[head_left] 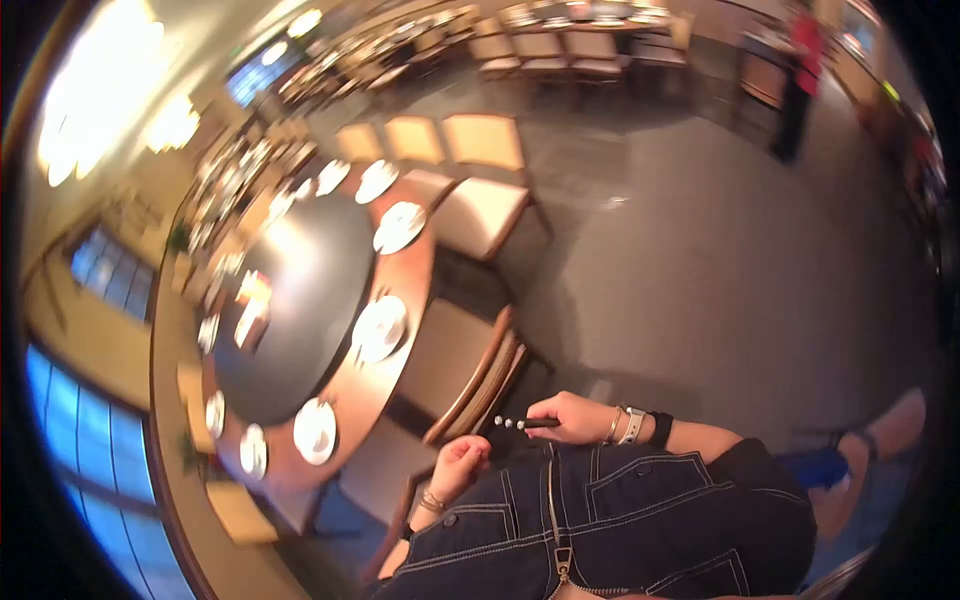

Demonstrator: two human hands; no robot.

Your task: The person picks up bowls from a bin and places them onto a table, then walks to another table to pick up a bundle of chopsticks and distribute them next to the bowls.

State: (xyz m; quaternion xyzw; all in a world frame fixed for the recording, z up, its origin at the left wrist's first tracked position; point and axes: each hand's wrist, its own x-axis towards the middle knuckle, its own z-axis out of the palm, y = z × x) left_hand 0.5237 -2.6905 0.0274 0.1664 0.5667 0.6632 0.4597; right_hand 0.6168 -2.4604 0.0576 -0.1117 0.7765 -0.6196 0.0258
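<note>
Near the bottom middle, my right hand (571, 416) is closed round a small dark stick-like object (541, 423). A few small pale beads or balls (509, 423) show at its left end, pointing toward my other hand. My left hand (462, 467) is closed with its fingers curled, lower and to the left, just in front of my dark denim garment (600, 520). Whatever its fingers may hold is too small to make out. The two hands are apart. A watch and bracelets (632, 425) are on the right wrist.
A round table (352, 395) with a dark turntable (300, 300) and white place settings (381, 328) stands at the left. A chair (460, 370) is close to my left hand. More chairs (482, 215) stand beyond. A person in red (806, 45) is at the upper right.
</note>
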